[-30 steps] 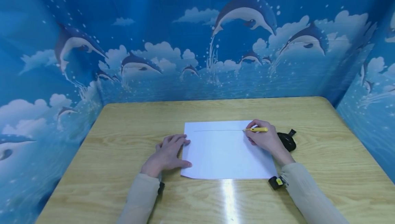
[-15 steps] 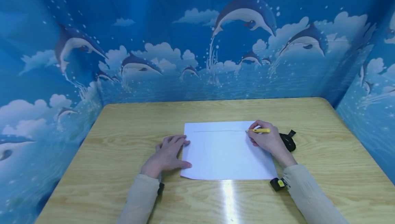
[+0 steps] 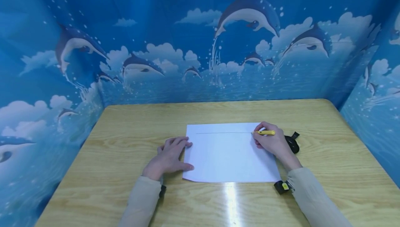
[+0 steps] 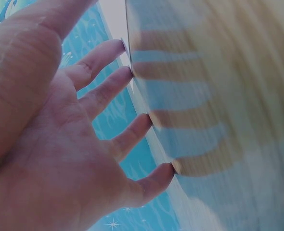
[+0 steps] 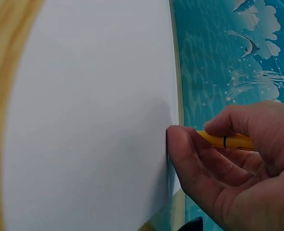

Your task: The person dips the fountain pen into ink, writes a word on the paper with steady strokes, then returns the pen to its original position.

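A white sheet of paper (image 3: pixel 229 157) lies on the wooden table, with a thin dark line (image 3: pixel 223 133) running across its upper part. My right hand (image 3: pixel 272 143) pinches a yellow pen (image 3: pixel 266 132), its tip at the line's right end. In the right wrist view the yellow pen (image 5: pixel 233 141) shows between thumb and fingers, and its tip is hidden. My left hand (image 3: pixel 168 158) rests at the paper's left edge, thumb and a fingertip on the sheet. In the left wrist view that left hand (image 4: pixel 74 125) has spread fingers whose tips touch down on the surface.
A black rounded object (image 3: pixel 292 144) with a short strap lies right of the paper, partly behind my right hand. The wooden table (image 3: pixel 125 129) reaches back to a blue dolphin-print curtain (image 3: pixel 175 29) around its back and sides.
My right hand has slid a little to the right with the yellow pen, and the line has grown longer that way. The left hand and the paper have stayed in place.
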Tool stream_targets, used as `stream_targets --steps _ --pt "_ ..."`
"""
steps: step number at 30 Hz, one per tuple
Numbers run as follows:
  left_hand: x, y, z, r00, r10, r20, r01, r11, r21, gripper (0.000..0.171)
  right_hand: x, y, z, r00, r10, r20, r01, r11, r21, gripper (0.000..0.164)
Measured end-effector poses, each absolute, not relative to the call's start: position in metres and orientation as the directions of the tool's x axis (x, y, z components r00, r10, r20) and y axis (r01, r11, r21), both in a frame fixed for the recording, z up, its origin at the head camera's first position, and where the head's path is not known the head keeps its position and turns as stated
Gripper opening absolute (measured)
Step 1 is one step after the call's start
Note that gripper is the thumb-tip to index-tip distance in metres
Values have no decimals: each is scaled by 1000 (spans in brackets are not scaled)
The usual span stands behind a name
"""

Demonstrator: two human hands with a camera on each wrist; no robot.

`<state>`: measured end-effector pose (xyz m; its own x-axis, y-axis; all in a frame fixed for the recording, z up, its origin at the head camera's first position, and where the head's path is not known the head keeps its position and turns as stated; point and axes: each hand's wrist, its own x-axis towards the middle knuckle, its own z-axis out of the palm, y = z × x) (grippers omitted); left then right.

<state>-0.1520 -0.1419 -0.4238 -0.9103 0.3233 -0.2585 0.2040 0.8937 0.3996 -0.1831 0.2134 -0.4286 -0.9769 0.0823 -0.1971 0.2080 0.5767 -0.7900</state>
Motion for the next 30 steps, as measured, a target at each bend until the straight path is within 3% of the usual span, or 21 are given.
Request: stream_targets --steps 23,30 --pt "-153 -142 -425 -908 329 -261 209 893 398 76 -182 214 -429 -978 99 -184 206 607 -767 16" --pt "-154 -142 -425 -909 323 -264 206 898 389 76 -184 209 -429 -994 94 -64 110 648 -754 17"
